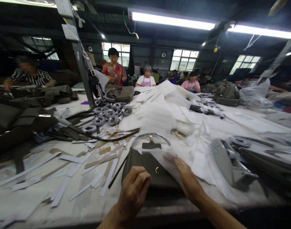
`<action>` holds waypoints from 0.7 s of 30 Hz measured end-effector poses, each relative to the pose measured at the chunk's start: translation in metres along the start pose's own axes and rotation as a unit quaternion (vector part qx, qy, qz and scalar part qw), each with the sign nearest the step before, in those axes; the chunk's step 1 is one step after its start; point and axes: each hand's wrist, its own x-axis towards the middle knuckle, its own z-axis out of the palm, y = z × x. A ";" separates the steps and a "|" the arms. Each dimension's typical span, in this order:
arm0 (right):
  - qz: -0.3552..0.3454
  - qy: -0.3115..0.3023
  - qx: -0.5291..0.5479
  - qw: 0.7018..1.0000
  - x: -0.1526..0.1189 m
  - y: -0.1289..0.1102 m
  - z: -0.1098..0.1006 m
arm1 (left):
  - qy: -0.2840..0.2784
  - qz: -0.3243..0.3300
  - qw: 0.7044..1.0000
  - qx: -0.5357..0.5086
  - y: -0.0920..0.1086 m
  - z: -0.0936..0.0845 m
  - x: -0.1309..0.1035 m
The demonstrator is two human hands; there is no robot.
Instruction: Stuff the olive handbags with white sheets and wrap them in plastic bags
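A dark olive handbag point(145, 163) lies on the worktable right in front of me, with a gold-coloured clasp on its front and a strap tab with a gold buckle at its top. A wrapped handle arches behind it. My left hand point(134, 187) is closed over the bag's near left part, fingers curled; whatever they grip, if anything, is hidden. At the bag's right side, my right hand point(185, 175) holds a thin, see-through white packing sheet point(159, 157), its fingers showing faintly through it. The sheet partly covers the bag's top right.
Behind the bag rises a heap of white sheets point(159, 108). Wrapped coiled straps point(109, 117) and paper strips point(71, 159) lie to the left. More bags point(18, 121) are piled far left; a grey moulded piece point(228, 165) stands right. Several co-workers sit or stand beyond.
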 end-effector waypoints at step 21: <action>0.009 -0.034 0.013 0.999 0.000 0.013 0.005 | -0.502 -0.149 0.819 0.237 0.008 0.055 0.066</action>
